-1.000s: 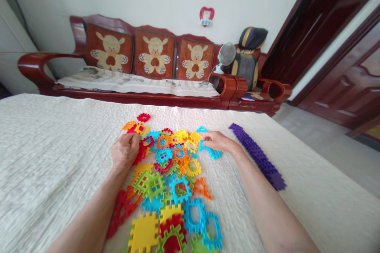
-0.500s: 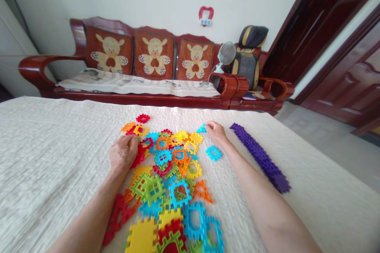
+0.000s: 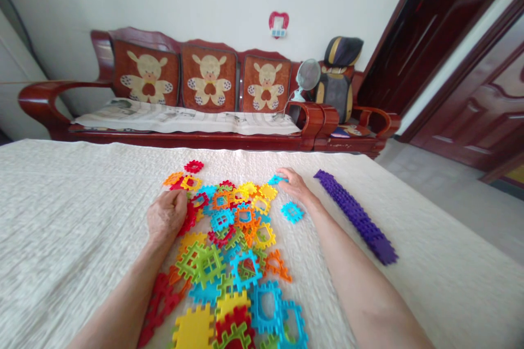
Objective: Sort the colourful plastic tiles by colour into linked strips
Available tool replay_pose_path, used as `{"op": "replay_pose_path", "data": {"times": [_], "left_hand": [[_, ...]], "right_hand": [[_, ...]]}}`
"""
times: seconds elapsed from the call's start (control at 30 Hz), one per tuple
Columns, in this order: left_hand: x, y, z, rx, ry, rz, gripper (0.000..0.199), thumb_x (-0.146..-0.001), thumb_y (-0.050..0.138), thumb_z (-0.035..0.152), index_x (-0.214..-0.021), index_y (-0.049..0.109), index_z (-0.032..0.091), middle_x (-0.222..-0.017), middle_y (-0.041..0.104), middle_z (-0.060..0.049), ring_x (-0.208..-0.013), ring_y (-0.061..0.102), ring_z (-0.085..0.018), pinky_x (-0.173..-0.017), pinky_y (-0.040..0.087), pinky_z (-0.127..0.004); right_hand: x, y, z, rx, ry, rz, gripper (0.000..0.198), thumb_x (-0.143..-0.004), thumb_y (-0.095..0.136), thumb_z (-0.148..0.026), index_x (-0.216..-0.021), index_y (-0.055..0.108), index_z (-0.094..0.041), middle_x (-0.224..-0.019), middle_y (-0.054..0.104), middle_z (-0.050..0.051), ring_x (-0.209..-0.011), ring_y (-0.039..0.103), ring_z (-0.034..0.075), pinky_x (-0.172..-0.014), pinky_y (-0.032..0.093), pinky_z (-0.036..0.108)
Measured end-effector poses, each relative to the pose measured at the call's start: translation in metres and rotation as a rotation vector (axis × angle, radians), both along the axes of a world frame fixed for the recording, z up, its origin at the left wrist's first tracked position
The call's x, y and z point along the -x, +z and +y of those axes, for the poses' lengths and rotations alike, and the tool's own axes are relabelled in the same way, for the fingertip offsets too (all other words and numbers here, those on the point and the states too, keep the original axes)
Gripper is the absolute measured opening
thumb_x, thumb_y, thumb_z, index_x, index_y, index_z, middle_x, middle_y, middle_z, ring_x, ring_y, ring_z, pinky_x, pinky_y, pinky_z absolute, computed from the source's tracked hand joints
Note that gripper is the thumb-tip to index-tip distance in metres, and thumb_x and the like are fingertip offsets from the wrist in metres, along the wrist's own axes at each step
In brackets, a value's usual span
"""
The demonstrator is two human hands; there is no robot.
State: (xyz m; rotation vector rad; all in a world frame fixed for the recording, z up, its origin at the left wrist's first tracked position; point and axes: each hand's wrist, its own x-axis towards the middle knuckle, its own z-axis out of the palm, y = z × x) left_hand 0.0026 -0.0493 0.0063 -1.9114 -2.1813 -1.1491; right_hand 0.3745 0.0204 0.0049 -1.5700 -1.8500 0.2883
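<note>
A heap of flat plastic interlocking pieces with toothed edges (image 3: 209,265), in green, yellow, red, orange and blue, spreads between my forearms. At the heap's left edge my left hand (image 3: 167,214) is closed in a fist beside red pieces (image 3: 189,220); its fingertips are hidden, so what it grips cannot be seen. Beyond the heap's far right side, my right hand (image 3: 298,185) has thumb and forefinger around the edge of a blue interlocking piece (image 3: 274,180). Nearer to me, below that hand, another blue toothed piece (image 3: 292,212) lies by itself.
To the right lies a long row of purple interlocking pieces (image 3: 354,216) on the cream tablecloth (image 3: 73,202). A red toothed piece (image 3: 194,166) sits at the heap's far end. Behind the table are a wooden sofa (image 3: 164,140), a small fan (image 3: 308,73) and a chair (image 3: 340,92).
My right hand has shifted slightly left over the blue piece, which now looks flatter. The whole view has shifted slightly. My left hand stays in its place by the red pieces.
</note>
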Motion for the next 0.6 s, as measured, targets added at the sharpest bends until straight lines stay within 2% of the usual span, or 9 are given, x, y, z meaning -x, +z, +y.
{"op": "replay_pose_path", "data": {"times": [0.1, 0.17, 0.37, 0.6], "left_hand": [[0.0000, -0.0013, 0.0003, -0.004, 0.000, -0.012, 0.035, -0.087, 0.041, 0.037, -0.077, 0.070, 0.020, -0.083, 0.071, -0.005, -0.076, 0.063, -0.018, -0.069, 0.043, -0.027], [-0.0003, -0.0015, 0.0000, -0.003, 0.000, -0.019, 0.035, -0.088, 0.041, 0.037, -0.078, 0.070, 0.020, -0.083, 0.071, -0.006, -0.077, 0.063, -0.018, -0.070, 0.043, -0.028], [-0.0014, 0.0000, -0.0008, -0.009, -0.009, -0.029, 0.034, -0.088, 0.041, 0.036, -0.076, 0.069, 0.020, -0.080, 0.069, -0.006, -0.077, 0.062, -0.019, -0.070, 0.043, -0.028], [-0.0011, 0.0028, -0.0016, 0.016, -0.012, -0.030, 0.030, -0.088, 0.044, 0.034, -0.075, 0.068, 0.020, -0.080, 0.066, -0.005, -0.074, 0.059, -0.017, -0.068, 0.041, -0.027]], "right_hand": [[-0.0001, 0.0034, 0.0014, -0.017, 0.177, -0.026, 0.050, -0.064, 0.056, -0.006, -0.111, 0.067, -0.021, -0.125, 0.061, 0.006, -0.118, 0.057, 0.021, -0.104, 0.043, 0.035], [0.0012, 0.0039, 0.0032, -0.012, 0.220, -0.076, 0.045, -0.066, 0.055, -0.005, -0.106, 0.070, -0.020, -0.123, 0.063, 0.007, -0.120, 0.056, 0.022, -0.107, 0.040, 0.037], [0.0035, 0.0015, 0.0043, -0.040, 0.217, -0.173, 0.036, -0.075, 0.052, -0.007, -0.105, 0.069, -0.019, -0.116, 0.066, 0.007, -0.111, 0.059, 0.020, -0.102, 0.043, 0.035], [0.0063, 0.0101, 0.0005, 0.009, 0.227, -0.341, 0.042, -0.075, 0.054, -0.007, -0.116, 0.064, -0.016, -0.126, 0.060, 0.010, -0.117, 0.054, 0.020, -0.103, 0.039, 0.033]]}}
